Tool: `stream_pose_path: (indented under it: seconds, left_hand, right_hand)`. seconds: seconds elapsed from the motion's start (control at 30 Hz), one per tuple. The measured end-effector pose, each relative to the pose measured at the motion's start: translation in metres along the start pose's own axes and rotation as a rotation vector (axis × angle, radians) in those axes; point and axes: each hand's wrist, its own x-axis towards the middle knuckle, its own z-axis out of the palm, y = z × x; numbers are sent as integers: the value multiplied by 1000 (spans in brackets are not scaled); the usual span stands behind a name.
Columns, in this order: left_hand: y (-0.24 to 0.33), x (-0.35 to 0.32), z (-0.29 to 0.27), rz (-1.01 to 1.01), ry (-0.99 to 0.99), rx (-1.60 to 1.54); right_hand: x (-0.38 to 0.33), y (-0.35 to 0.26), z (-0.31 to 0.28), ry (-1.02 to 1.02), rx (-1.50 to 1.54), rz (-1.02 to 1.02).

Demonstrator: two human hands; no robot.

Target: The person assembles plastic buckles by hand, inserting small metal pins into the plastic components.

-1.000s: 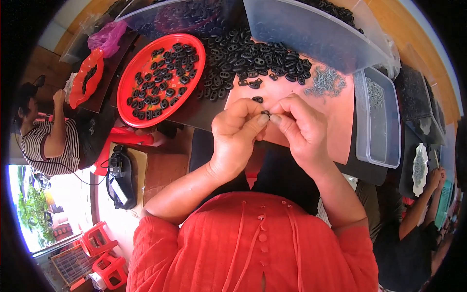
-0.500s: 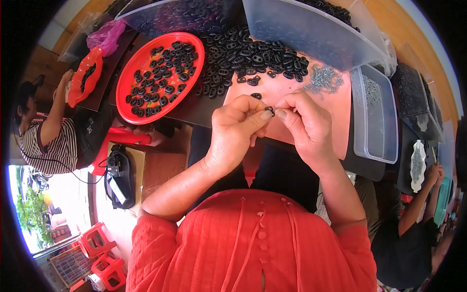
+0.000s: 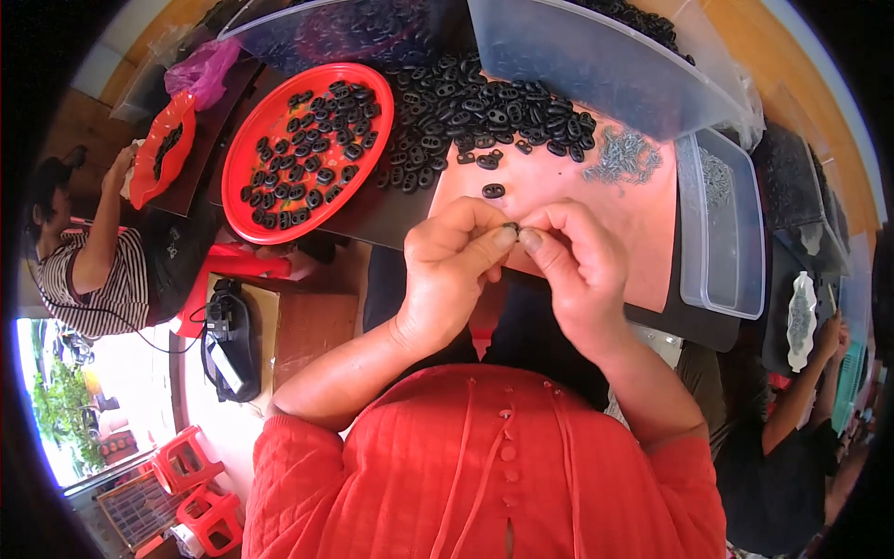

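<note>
Pinching a small black piece (image 3: 511,226) at the centre of the frame, the left hand (image 3: 445,270) keeps thumb and forefinger on it, probably to steady it. The right hand (image 3: 591,270) meets it from the right, its grip pressed together; whether anything lies between those fingertips cannot be told. Above, a pile of black two-holed pieces (image 3: 484,107) and, at upper right, a heap of silver parts (image 3: 624,156) rest within reach, the latter on an orange sheet (image 3: 643,224) that likely aids visibility.
</note>
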Motion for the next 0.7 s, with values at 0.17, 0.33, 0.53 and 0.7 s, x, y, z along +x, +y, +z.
stream_pose_path:
  seconds: [0.17,0.33,0.53,0.7]
  left_hand:
    - [1,13,-16,37,205,-208]
    - [0,17,-20,51,190,-351]
    - [-4,14,-24,60,146,-327]
    - [-7,15,-27,48,126,-308]
  right_hand:
    - [25,8,-11,-22,-407,-182]
    - [38,11,11,-93,-759,-414]
    - [43,24,-11,-182,-964,-417]
    - [57,7,-11,-166,-810,-286]
